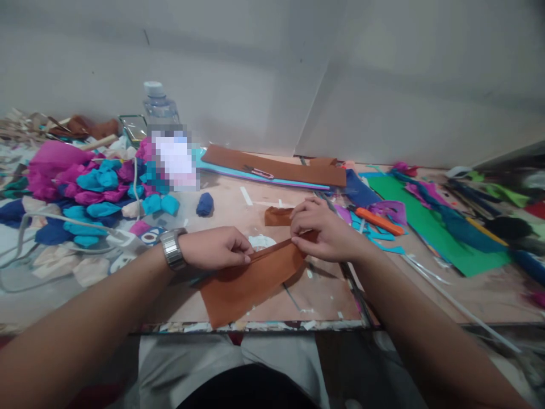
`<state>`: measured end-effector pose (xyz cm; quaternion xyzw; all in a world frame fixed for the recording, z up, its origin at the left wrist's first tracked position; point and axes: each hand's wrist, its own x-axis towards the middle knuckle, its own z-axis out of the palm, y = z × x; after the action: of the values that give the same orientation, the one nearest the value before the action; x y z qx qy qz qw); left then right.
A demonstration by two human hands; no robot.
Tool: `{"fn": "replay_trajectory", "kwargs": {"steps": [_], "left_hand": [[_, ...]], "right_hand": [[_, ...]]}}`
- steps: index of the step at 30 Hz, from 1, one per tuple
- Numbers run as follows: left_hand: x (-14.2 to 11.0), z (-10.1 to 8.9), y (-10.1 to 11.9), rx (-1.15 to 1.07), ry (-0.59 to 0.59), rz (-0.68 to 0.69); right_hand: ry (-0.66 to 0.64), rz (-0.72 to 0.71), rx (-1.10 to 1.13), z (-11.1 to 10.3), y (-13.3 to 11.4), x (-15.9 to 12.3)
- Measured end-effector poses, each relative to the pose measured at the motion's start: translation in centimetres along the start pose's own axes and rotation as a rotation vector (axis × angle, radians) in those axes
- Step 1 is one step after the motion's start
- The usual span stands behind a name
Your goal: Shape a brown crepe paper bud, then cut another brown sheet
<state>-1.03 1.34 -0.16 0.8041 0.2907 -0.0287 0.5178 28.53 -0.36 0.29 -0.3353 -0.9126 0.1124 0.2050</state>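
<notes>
A brown sheet (251,284), thin like cloth or paper, lies slanted at the table's front edge. Its upper edge is folded over in a narrow strip. My left hand (217,248), with a metal watch at the wrist, pinches the fold near its middle. At the sheet's right end, my right hand (321,230) has thumb and fingers closed on the same edge. Just beyond the right fingers sits a small folded brown piece (276,216). A white round patch (261,242) shows on the table behind the fold.
Bunched blue, pink and cream pieces (96,196) pile up at left, with a white cable. A bottle (159,108) stands behind. Farther back lie brown strips (272,165) with thread snips (260,173). An orange cutter (380,221) and a green sheet (443,227) are at right.
</notes>
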Motion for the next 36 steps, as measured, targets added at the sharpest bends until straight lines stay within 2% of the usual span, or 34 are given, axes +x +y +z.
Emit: {"fn": "replay_trajectory", "kwargs": {"steps": [5, 10, 17, 29, 36], "left_hand": [[-0.2, 0.1, 0.0, -0.053, -0.064, -0.015], [-0.2, 0.4, 0.0, -0.051, -0.048, -0.076], [0.0, 0.4, -0.2, 0.052, 0.001, -0.037], [0.1, 0.0, -0.6, 0.047, 0.064, -0.050], [0.2, 0.3, -0.5, 0.064, 0.070, -0.053]], "right_hand": [[0.016, 0.029, -0.018, -0.2, 0.8, -0.3], [0.003, 0.027, -0.009, 0.2, 0.3, 0.0], [-0.043, 0.030, 0.045, 1.3, -1.2, 0.4], [0.047, 0.033, -0.014, 0.2, 0.3, 0.0], [-0.021, 0.020, 0.023, 0.8, -0.6, 0.2]]}}
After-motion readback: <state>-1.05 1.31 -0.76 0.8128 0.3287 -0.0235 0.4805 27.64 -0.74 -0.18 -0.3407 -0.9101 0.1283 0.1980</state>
